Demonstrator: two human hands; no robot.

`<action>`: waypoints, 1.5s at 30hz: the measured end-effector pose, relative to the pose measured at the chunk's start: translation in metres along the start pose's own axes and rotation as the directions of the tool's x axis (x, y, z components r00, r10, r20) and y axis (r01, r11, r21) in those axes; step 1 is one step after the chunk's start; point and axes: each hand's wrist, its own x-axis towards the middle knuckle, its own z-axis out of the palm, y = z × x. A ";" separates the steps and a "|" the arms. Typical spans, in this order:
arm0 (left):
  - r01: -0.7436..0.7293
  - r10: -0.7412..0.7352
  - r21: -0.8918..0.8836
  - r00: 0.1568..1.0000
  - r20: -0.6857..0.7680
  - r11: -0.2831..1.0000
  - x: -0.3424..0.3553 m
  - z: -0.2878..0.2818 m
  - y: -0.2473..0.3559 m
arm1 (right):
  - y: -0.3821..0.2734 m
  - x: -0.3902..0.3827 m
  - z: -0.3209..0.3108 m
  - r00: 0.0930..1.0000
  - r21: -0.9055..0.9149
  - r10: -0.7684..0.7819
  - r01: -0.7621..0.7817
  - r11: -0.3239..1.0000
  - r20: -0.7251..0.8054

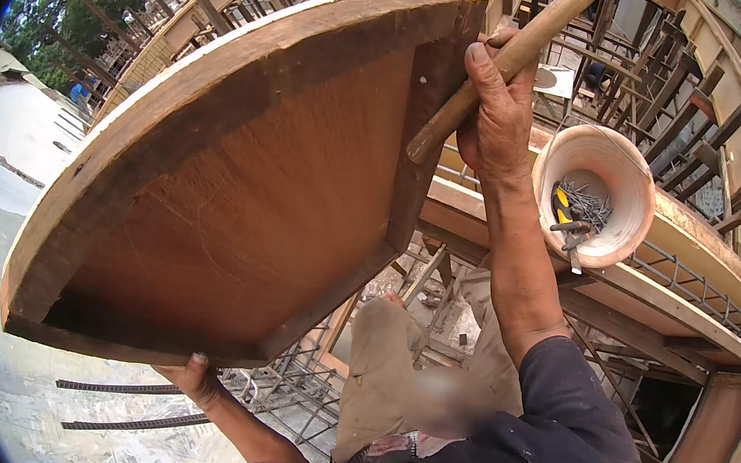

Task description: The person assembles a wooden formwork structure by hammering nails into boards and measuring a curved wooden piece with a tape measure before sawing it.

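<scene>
A big curved formwork panel, brown plywood framed with timber, tilts across the left and middle of the view. My left hand grips its lower edge, thumb against the frame and the other fingers mostly hidden underneath. At the panel's upper right corner my right hand is closed round the wooden handle of a hammer. The hammer's head is largely cut off by the top of the picture. Those knuckles lie close beside the panel's frame; whether they also grip it, I cannot tell.
Right of my forearm, a pale bucket holds nails and a yellow-and-black tool. It stands by timber beam forms with rebar cages. Rebar runs below the panel. Timber props crowd the drop beyond.
</scene>
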 end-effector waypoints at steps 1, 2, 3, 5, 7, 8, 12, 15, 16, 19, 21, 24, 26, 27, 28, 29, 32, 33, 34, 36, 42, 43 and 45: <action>-0.011 0.009 -0.058 0.999 -0.036 0.998 0.007 0.008 -0.003 | -0.013 0.013 0.017 0.999 -0.006 -0.043 0.043 0.999 0.033; -0.046 0.039 -0.096 0.997 -0.069 0.994 0.016 0.006 -0.019 | -0.027 0.019 0.039 0.996 0.069 -0.066 0.062 0.996 0.065; -0.073 0.058 -0.152 0.993 -0.102 0.986 0.025 0.012 -0.035 | -0.043 0.024 0.058 0.988 0.137 -0.132 0.121 0.983 0.077; -0.145 0.111 -0.263 0.984 -0.142 0.954 0.037 0.054 -0.050 | -0.049 0.054 0.055 0.944 0.121 -0.262 0.242 0.963 0.198; -0.162 0.098 -0.234 0.960 -0.263 0.959 0.048 0.070 -0.072 | -0.083 0.056 0.102 0.935 0.021 -0.295 0.297 0.955 0.197; -0.156 0.075 -0.273 0.955 -0.286 0.949 0.051 0.087 -0.084 | -0.090 0.058 0.118 0.929 -0.030 -0.310 0.322 0.946 0.202; 0.184 -0.233 -0.215 0.944 -0.232 0.959 0.044 0.163 -0.084 | -0.077 0.068 0.148 0.865 0.024 -0.386 0.400 0.916 0.320; 0.332 -0.418 -0.491 0.905 -0.074 0.805 0.039 0.174 -0.147 | -0.036 0.054 0.151 0.809 0.059 -0.400 0.417 0.907 0.431; 0.322 -0.418 -0.502 0.904 -0.089 0.803 0.041 0.175 -0.155 | -0.027 0.052 0.158 0.772 0.059 -0.399 0.427 0.902 0.494; 0.310 -0.419 -0.584 0.906 -0.058 0.750 0.047 0.150 -0.170 | -0.013 0.040 0.185 0.640 -0.057 -0.538 0.670 0.740 0.549; 0.590 -0.564 -0.032 0.785 0.257 0.806 0.055 0.107 -0.171 | -0.012 0.027 0.195 0.590 -0.090 -0.545 0.723 0.685 0.596; 0.562 -0.576 0.195 0.653 0.492 0.804 0.037 0.108 -0.044 | 0.003 0.020 0.200 0.695 -0.265 -0.389 0.636 0.725 0.605; -0.155 0.168 -0.078 0.965 0.200 0.985 0.058 0.103 0.041 | -0.002 0.000 0.216 0.801 -0.370 -0.312 0.532 0.762 0.511; -0.478 0.479 -0.097 0.878 -0.007 0.873 0.084 0.109 0.070 | 0.006 -0.003 0.215 0.800 -0.369 -0.293 0.523 0.768 0.524; -0.638 0.639 0.043 0.765 -0.080 0.769 0.116 0.117 0.116 | 0.013 -0.003 0.219 0.800 -0.327 -0.332 0.530 0.782 0.500; -0.643 0.659 0.186 0.751 -0.036 0.743 0.148 0.121 0.139 | 0.018 -0.004 0.223 0.795 -0.303 -0.351 0.536 0.788 0.495; -0.664 0.661 0.380 0.733 0.161 0.644 0.197 0.141 0.142 | 0.028 -0.009 0.228 0.741 -0.414 -0.398 0.646 0.641 0.540; -0.474 0.452 0.048 0.861 0.232 0.879 0.190 0.147 0.147 | 0.025 -0.012 0.232 0.742 -0.403 -0.398 0.643 0.652 0.540; -0.328 0.347 -0.113 0.888 0.301 0.938 0.192 0.145 0.146 | 0.019 -0.014 0.232 0.766 -0.462 -0.360 0.620 0.634 0.533; -0.231 0.291 -0.184 0.843 0.452 0.955 0.205 0.142 0.145 | 0.007 -0.017 0.232 0.809 -0.473 -0.300 0.551 0.687 0.506; -0.771 0.644 0.366 0.636 0.426 0.521 0.202 0.164 0.115 | -0.006 0.002 0.197 0.811 -0.289 -0.272 0.465 0.837 0.519; -0.766 0.640 0.367 0.642 0.422 0.527 0.199 0.164 0.115 | -0.013 0.004 0.187 0.784 -0.313 -0.317 0.531 0.787 0.533; -0.627 0.476 0.488 0.779 0.408 0.607 0.194 0.161 0.117 | -0.043 0.000 0.165 0.786 -0.359 -0.303 0.540 0.762 0.539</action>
